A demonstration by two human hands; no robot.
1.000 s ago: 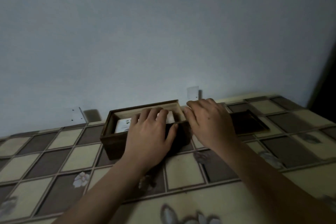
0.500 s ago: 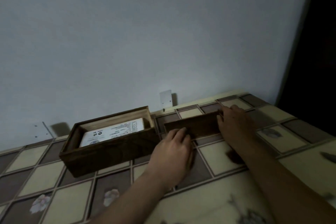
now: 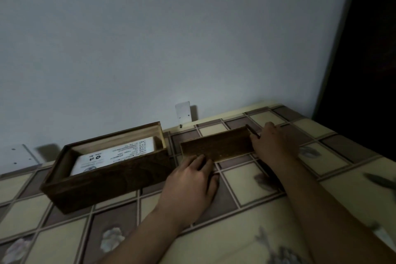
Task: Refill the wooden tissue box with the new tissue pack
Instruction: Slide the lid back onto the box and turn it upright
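Observation:
The dark wooden tissue box (image 3: pixel 111 180) stands open-topped on the table at the left. Inside it lies the white tissue pack (image 3: pixel 115 155), printed side up. Just right of the box, the flat wooden lid (image 3: pixel 216 146) is tilted up on its near long edge. My left hand (image 3: pixel 190 182) grips the lid's near left corner with its fingertips. My right hand (image 3: pixel 273 144) holds the lid's right end.
The table has a checked brown and cream cloth (image 3: pixel 248 184) with flower prints. A pale wall runs along the back with a small white plate (image 3: pixel 182 111) on it. A dark opening (image 3: pixel 368 49) lies at the right.
Both hands left the tissue box and went right to the lid, then lifted its far edge off the table. The view has swung right.

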